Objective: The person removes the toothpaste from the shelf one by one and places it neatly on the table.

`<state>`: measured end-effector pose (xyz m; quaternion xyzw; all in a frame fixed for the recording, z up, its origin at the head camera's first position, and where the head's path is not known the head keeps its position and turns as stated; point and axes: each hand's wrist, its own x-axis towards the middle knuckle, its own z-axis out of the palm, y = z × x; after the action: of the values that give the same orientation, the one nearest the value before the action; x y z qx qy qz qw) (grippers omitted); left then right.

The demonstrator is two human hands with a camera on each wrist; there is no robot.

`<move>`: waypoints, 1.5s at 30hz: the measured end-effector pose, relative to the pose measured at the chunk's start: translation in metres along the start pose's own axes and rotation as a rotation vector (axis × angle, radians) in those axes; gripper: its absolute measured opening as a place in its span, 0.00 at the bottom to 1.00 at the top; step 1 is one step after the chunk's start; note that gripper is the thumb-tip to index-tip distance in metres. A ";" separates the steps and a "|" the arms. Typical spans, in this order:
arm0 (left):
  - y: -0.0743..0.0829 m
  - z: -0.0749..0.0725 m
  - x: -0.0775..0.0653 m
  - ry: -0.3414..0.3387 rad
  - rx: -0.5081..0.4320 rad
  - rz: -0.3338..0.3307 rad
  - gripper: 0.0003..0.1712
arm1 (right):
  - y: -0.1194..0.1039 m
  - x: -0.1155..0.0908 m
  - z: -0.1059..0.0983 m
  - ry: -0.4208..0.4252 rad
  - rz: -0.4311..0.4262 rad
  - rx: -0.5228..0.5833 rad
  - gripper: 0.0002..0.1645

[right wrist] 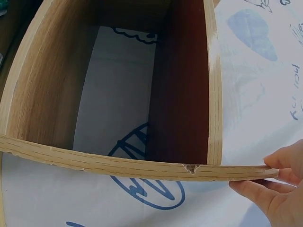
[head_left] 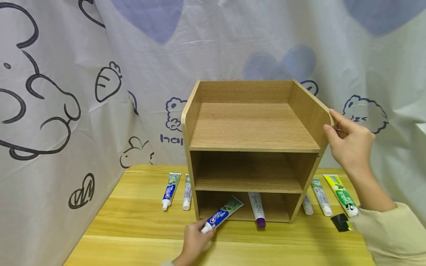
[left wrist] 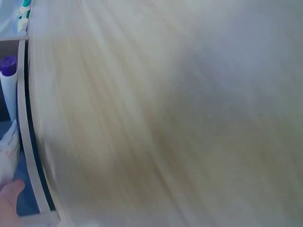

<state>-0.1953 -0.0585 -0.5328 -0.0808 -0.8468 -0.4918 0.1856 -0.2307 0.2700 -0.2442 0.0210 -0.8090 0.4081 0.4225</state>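
Observation:
My left hand (head_left: 196, 238) holds a blue and green toothpaste tube (head_left: 221, 215) near its white cap, in front of the lowest compartment of a wooden desktop shelf (head_left: 254, 127). The tube slants, with its flat end up and to the right at the compartment's opening. A white toothpaste tube with a purple cap (head_left: 257, 208) lies in that compartment, its cap sticking out past the front edge. On the right, my right hand (head_left: 354, 146) pinches the front edge of the shelf's side panel between thumb and fingers; the right wrist view shows this grip (right wrist: 279, 189) closely.
On the wooden table (head_left: 133, 221), a blue and green tube (head_left: 171, 190) and a white and green tube (head_left: 187, 194) lie left of the shelf. Several tubes lie to its right, including a yellow and green one (head_left: 341, 194). A printed curtain (head_left: 226, 40) hangs behind.

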 end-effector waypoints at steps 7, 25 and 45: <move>-0.002 -0.020 -0.001 -0.089 0.007 -0.008 0.20 | 0.000 0.001 -0.001 -0.017 -0.020 -0.022 0.23; -0.007 -0.071 0.004 -0.198 -0.030 -0.056 0.20 | -0.004 0.003 -0.008 -0.117 -0.013 -0.119 0.23; -0.015 -0.131 0.000 -0.116 -0.055 -0.286 0.18 | -0.004 0.002 -0.009 -0.126 0.000 -0.147 0.24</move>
<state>-0.1692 -0.1794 -0.4863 0.0076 -0.8452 -0.5308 0.0623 -0.2251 0.2741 -0.2374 0.0156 -0.8617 0.3453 0.3715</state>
